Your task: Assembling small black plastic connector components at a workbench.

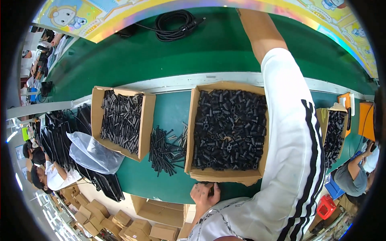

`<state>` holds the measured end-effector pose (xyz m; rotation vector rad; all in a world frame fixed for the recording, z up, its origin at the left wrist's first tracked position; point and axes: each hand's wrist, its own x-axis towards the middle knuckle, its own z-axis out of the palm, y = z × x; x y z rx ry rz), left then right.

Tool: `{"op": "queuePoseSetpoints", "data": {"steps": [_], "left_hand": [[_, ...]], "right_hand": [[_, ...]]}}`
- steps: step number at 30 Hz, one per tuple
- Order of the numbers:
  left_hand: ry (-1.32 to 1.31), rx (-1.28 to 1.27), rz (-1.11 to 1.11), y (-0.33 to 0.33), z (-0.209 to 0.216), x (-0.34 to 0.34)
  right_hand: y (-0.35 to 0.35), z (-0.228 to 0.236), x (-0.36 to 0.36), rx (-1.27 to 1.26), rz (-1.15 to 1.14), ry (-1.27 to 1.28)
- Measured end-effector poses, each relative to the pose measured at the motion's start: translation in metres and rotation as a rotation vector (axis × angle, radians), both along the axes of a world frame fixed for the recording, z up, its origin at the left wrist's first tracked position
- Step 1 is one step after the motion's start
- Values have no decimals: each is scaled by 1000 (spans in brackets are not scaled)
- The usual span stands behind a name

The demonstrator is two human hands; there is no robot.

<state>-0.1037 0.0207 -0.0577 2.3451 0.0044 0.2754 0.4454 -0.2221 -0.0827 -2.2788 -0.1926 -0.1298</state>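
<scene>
At the near edge of the green table, my left hand (205, 193) has its fingers curled, just below a cardboard box (225, 175). A dark spot shows between the thumb and fingers; whether it is a small part cannot be made out. The box is filled with small black plastic fittings (229, 128). My right arm, in a white sleeve with black stripes (287, 104), stretches over the box's right side toward the far side. The right hand itself is hidden behind a colourful printed sheet (120, 18).
Left of the box lie loose black screws (165, 150) and a smaller box of dark metal pins (120, 120). A clear plastic bag (94, 154) rests by black parts. A coiled black cable (175, 26) lies at the back. Another parts box (334, 134) stands right; people work at both sides.
</scene>
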Motion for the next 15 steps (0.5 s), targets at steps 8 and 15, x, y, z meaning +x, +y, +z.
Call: {"op": "queuePoseSetpoints", "data": {"steps": [8,15], "left_hand": [[-5,-28,-21,3,4,0],[-74,-91,28,5,-2,-3]], "right_hand": [[5,71,-44,-9,264,-12],[50,113,-213,144,490,-7]]}}
